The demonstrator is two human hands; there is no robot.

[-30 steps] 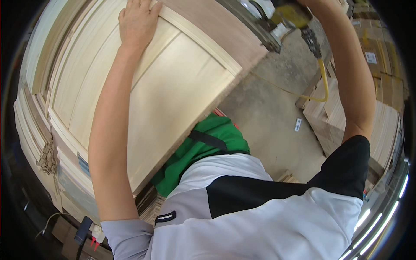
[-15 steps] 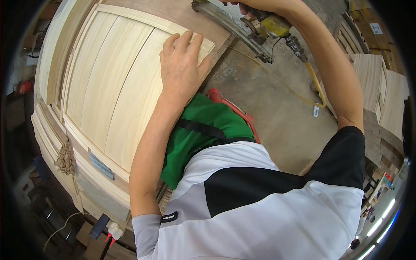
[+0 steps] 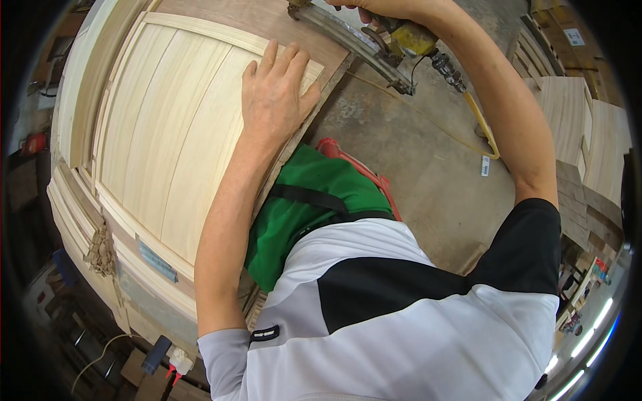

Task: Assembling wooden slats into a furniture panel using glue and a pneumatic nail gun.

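My left hand (image 3: 277, 93) lies with fingers stretched and slightly spread on the near right corner of a pale wooden panel (image 3: 160, 127). Its fingertips reach onto the thin wooden strip (image 3: 207, 33) bordering the panel's far side. Several boards side by side make up the panel, with fine seams between them. At the top edge of the view, my right hand (image 3: 391, 8) is closed around an air nail gun (image 3: 416, 40) with a yellow-green body and a long metal magazine (image 3: 354, 43). The gun is held off the bench's right edge, above the floor; part of this hand is cut off.
A yellow air hose (image 3: 491, 137) hangs from the gun. Under the panel is a brown workbench top (image 3: 267, 17). Grey-blue nail strips (image 3: 157, 260) and long wooden slats (image 3: 70, 207) lie at its left. A red stool frame (image 3: 364, 164) stands beside me; wooden boards (image 3: 565, 123) lean at right.
The dark gap between two panel boards has narrowed to a fine seam. The panel's right corner has drawn back from the bench edge, and my left hand has shifted slightly left with it.
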